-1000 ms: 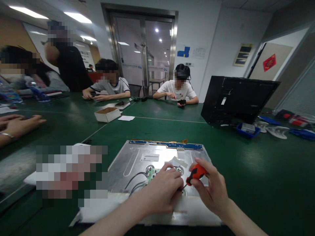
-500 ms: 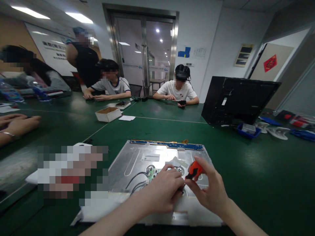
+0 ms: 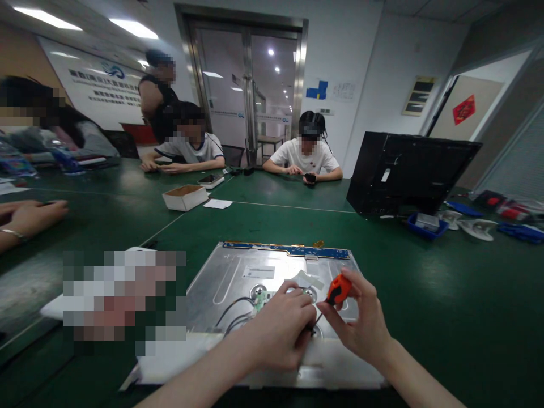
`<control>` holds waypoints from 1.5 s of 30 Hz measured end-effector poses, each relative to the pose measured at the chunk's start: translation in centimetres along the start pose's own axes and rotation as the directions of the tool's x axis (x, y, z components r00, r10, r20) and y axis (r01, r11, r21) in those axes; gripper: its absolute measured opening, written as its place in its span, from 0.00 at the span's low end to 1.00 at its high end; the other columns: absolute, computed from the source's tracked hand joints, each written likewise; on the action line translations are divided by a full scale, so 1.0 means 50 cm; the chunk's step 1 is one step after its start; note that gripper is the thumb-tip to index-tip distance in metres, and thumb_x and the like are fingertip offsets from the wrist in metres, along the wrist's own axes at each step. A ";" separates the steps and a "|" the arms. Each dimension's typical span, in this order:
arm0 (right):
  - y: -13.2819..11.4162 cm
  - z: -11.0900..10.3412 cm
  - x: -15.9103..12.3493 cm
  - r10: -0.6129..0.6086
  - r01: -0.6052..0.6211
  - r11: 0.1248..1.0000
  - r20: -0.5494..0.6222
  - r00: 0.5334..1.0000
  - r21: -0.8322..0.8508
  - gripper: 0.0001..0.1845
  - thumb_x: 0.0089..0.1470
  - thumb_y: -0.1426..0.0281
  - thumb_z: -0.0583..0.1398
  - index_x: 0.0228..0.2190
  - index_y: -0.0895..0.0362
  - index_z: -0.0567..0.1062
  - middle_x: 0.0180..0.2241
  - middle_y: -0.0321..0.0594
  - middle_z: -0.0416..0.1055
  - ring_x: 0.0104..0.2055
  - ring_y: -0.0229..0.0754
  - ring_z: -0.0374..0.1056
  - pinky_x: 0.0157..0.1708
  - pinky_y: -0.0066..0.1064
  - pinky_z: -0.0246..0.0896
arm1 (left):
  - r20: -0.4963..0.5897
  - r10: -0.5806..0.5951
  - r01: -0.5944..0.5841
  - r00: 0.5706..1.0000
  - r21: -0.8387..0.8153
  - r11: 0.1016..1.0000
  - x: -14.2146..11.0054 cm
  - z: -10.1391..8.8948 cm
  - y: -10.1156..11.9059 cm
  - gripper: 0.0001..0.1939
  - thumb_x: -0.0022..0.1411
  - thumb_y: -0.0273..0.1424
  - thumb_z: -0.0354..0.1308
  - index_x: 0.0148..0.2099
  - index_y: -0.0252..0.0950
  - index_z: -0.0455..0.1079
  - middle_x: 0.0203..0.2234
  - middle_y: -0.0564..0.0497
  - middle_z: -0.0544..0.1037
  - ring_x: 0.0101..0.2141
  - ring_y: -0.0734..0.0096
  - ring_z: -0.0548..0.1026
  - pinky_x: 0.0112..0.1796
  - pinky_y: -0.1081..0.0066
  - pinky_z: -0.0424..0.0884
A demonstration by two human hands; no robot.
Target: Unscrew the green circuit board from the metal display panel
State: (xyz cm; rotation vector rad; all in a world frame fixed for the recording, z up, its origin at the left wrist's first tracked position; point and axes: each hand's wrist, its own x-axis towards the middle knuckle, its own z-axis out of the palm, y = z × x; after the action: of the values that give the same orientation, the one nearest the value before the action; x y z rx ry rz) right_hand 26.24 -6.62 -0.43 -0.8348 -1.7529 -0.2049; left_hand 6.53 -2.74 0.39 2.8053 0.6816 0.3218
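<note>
A flat silver display panel (image 3: pixel 229 272) lies on the table in front of me, with a blue circuit strip (image 3: pixel 297 250) along its far edge. My right hand (image 3: pixel 361 317) grips an orange and black screwdriver (image 3: pixel 339 289) by the handle. Its thin shaft slants down to the left, toward the panel. My left hand (image 3: pixel 284 326) rests over the panel, fingers curled close to the screwdriver's tip; what they hold, if anything, is hidden. Beside that hand shows part of a green circuit board (image 3: pixel 262 300) with dark cables (image 3: pixel 232 310) running off it.
A black monitor (image 3: pixel 408 173) stands at the right, beside a blue tray (image 3: pixel 427 225). A white open box (image 3: pixel 186 198) sits farther back. Several people are around the table; another person's hands (image 3: pixel 36 218) are at the left. A blurred-out patch covers something left of the panel.
The screwdriver and right hand have tilted slightly, and more of its shaft now shows. My left hand stays in place. A standing person in the background has moved to the right.
</note>
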 end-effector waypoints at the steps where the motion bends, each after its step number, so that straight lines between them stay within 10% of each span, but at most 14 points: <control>1: 0.000 0.000 -0.001 -0.006 0.006 1.000 0.004 1.000 0.000 0.33 0.71 0.66 0.60 0.71 0.48 0.57 0.32 0.35 0.76 0.22 0.39 0.71 0.21 0.31 0.74 | 0.000 0.000 0.000 1.000 0.003 1.000 0.000 -0.001 0.001 0.05 0.57 0.24 0.62 0.36 0.37 0.71 0.36 0.47 0.81 0.40 0.57 0.78 0.61 0.51 0.63; 45: -0.011 -0.012 0.016 -0.044 0.031 0.993 0.118 0.992 0.113 0.36 0.69 0.75 0.55 0.74 0.51 0.52 0.35 0.38 0.78 0.24 0.40 0.73 0.21 0.29 0.73 | 0.011 0.025 -0.025 1.000 -0.020 0.999 0.000 -0.002 -0.003 0.08 0.58 0.24 0.62 0.41 0.37 0.72 0.41 0.46 0.82 0.45 0.55 0.79 0.63 0.50 0.61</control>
State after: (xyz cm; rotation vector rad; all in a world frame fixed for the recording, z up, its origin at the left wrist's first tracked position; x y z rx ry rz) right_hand 26.24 -7.01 0.63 -0.7469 -1.8761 -0.0824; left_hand 6.45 -2.59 0.47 2.7971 0.6378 0.3156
